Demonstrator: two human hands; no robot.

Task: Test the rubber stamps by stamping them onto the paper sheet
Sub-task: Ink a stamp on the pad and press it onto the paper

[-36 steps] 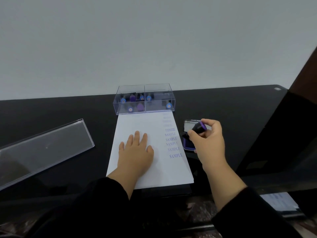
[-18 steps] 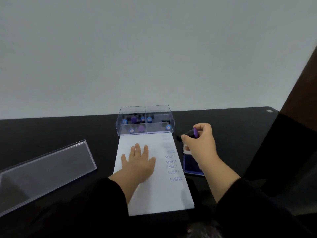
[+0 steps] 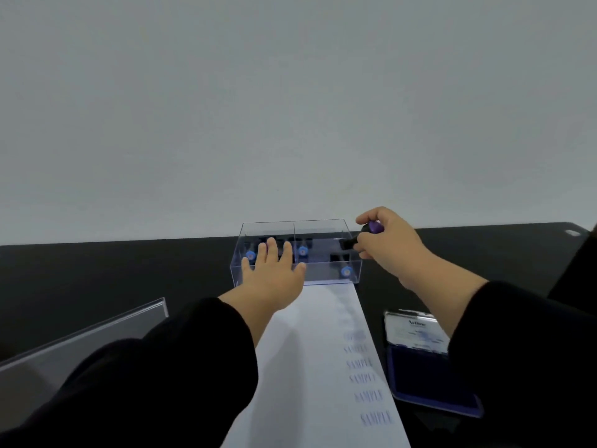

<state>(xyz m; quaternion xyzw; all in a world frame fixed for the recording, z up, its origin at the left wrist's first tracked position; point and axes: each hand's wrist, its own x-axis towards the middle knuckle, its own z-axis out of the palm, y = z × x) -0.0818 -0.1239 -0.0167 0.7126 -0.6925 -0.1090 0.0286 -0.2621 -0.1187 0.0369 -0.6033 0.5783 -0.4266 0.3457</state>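
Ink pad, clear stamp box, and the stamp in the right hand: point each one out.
ink pad (image 3: 429, 379), head view, on the dark blue inking surface.
clear stamp box (image 3: 321, 231), head view, on the far wall of the right compartment.
stamp (image 3: 374, 227), head view, on its purple top beside the right hand (image 3: 389, 245).

The clear box (image 3: 295, 253) is standing open on top, but the left hand (image 3: 273, 276) is blocking its front wall. The ink pad (image 3: 426, 360) is occupying the table (image 3: 129, 270) right of the paper sheet (image 3: 316, 367).
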